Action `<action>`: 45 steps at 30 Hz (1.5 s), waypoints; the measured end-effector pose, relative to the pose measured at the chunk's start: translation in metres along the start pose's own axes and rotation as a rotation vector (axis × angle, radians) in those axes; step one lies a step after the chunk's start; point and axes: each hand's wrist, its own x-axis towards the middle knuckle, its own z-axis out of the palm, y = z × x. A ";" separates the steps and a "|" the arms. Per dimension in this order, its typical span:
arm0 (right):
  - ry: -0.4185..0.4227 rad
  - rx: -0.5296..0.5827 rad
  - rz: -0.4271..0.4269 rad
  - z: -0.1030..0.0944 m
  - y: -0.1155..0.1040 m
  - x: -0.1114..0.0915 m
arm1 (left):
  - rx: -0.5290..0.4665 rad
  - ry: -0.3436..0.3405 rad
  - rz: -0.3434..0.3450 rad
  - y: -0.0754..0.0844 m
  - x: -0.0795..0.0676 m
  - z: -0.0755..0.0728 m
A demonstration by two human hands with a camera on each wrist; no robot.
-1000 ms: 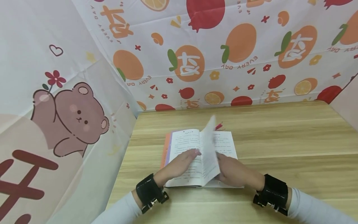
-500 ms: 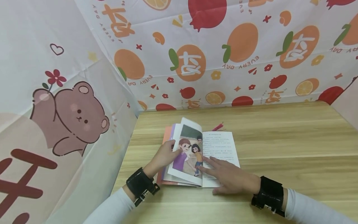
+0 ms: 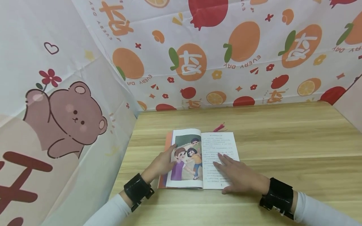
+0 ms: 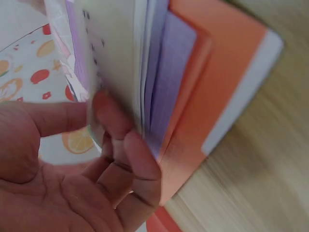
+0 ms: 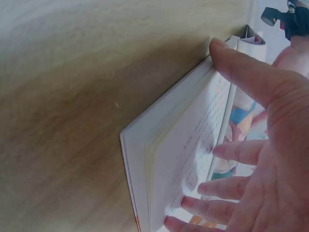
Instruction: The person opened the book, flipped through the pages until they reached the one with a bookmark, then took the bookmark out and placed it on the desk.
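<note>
An open book lies on the wooden table, its left page showing a coloured picture of children and its right side printed text. My left hand is at the left edge of the picture page. In the left wrist view, thumb and fingertips pinch that page's edge, with purple sheets and the orange cover beneath. My right hand rests on the lower right of the text page, fingers spread and straight. In the right wrist view, its thumb lies by the book's near edge.
A red tassel sticks out past the book's top edge. Fruit-patterned cloth hangs behind the wooden table, and a bear-printed cloth stands along its left side. Black camera bands circle both wrists.
A page that stood upright has been turned over to the left and now lies nearly flat, picture side up. My left hand went left with it; my right hand spread out over the text page.
</note>
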 end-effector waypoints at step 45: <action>-0.044 0.014 -0.065 -0.018 0.004 -0.002 | 0.507 -0.081 0.647 0.028 -0.008 0.020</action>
